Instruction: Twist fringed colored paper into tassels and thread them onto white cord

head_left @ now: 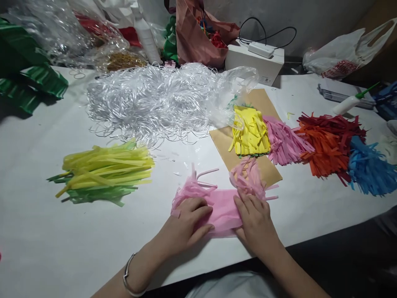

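Note:
A sheet of pink tissue paper (225, 211) with fringed ends lies on the table in front of me. My left hand (190, 217) rests over its left fringe (192, 190), fingers stretched out and thumb apart. At the right end, my right hand (254, 217) lays its fingers over the paper, and its thumb is partly hidden at the near edge, so the paper sits between them. Loose pink strips of the right fringe (248, 176) stick up beyond the fingertips. The undersides of both hands are hidden.
Yellow and green tissue strips (105, 171) lie left. Behind is a heap of white shiny string (155, 99). Yellow (251, 132), pink (287, 140), orange (324, 151), dark red (335, 126) and blue (372, 167) fringed bundles lie right, partly on brown cardboard (221, 142). A glue bottle (347, 104) stands tilted.

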Motion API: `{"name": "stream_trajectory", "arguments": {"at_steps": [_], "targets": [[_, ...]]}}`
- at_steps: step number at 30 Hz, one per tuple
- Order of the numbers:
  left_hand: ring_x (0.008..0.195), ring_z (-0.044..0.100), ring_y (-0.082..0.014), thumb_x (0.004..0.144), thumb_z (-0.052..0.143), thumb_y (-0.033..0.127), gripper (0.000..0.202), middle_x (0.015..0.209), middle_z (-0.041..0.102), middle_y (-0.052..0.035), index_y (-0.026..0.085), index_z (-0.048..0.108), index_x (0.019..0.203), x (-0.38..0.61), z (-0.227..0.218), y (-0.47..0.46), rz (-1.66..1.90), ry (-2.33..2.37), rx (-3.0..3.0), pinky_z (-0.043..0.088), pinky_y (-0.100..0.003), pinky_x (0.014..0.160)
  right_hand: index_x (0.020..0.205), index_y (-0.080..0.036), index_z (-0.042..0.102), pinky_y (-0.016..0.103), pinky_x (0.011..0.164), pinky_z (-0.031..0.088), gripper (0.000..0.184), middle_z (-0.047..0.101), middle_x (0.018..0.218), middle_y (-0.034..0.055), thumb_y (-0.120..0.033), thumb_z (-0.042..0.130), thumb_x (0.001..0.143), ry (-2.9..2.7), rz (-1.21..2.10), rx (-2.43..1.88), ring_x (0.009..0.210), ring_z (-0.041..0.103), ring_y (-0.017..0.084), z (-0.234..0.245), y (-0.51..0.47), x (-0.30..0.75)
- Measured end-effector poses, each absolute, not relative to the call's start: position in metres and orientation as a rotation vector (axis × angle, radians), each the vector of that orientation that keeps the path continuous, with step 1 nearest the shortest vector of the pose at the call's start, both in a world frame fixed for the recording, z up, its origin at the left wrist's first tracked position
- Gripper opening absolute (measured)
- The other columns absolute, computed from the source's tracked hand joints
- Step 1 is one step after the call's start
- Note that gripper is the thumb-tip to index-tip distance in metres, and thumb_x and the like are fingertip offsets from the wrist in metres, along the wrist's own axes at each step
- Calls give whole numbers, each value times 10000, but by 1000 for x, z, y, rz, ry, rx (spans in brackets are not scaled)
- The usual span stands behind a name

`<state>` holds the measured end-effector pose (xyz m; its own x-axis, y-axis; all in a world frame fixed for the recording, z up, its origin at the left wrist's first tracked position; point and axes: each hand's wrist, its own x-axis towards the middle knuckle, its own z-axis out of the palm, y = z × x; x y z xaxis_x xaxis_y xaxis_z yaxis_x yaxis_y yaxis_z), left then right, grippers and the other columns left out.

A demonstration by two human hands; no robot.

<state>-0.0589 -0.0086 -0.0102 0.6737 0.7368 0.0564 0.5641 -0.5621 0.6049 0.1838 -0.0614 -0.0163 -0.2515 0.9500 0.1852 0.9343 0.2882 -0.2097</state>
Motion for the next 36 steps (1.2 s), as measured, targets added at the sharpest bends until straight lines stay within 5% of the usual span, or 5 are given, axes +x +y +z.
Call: {"name": "stream_trajectory", "arguments": {"at_steps": [7,14,22,29,36], "targets": [[1047,562,-313,813,653,632,615,1219,613,-133,205,589,1251,-58,-6,-10,334,929,2436,489,-477,907,1316,-93,545,579,873,410,667,591,1350,253,-194,739,686,-2088,-61,-2056,1157,556,428,-16,-70,195],[1086,522,-310,846,646,315,456,1248,602,-113,221,551,1282,-58,-2,-15,310,917,2480,450,-484,950,1361,-139,528,547,1125,331,458,586,1394,170,-53,466,916,-2389,-57,-1339,1365,461,309,-7,-71,194],[1054,582,-255,819,479,74,368,1164,665,-69,235,649,1103,-58,0,-8,305,945,2366,470,-409,928,1120,-146,645,409,944,465,246,739,1018,78,-85,464,965,-2225,233,-1235,1032,631,220,-13,-62,189],[837,637,-218,973,363,244,292,886,703,-52,207,638,882,-45,5,12,245,1117,2114,498,-341,729,779,-192,614,376,836,376,275,651,718,22,-227,486,1020,-1897,237,-1589,811,574,211,-12,-53,173],[744,649,-214,935,394,277,226,804,709,-40,217,566,802,-29,8,21,142,1427,1968,424,-311,625,800,-199,627,344,762,339,257,655,709,18,-252,498,1015,-1971,140,-1757,730,577,205,-16,-33,171]]}}
